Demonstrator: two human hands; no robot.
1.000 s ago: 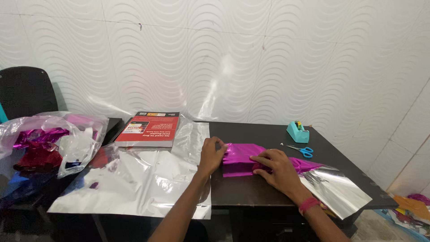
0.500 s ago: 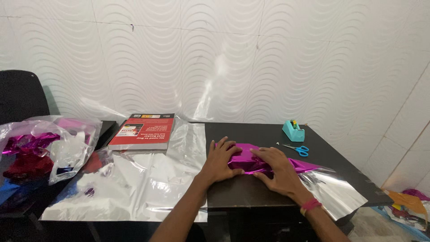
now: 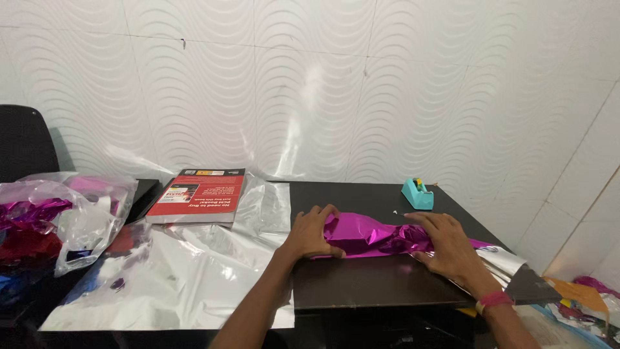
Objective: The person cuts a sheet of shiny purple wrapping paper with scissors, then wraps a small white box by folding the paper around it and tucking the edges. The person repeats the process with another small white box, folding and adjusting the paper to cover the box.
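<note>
Two things flank the magenta foil (image 3: 371, 236): tape dispenser (image 3: 416, 194), red book (image 3: 200, 194).

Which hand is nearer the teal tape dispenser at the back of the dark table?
Right. The right hand lies flat on the magenta foil wrap, just in front of the teal tape dispenser. The left hand grips the wrap's other end, farther left.
</note>
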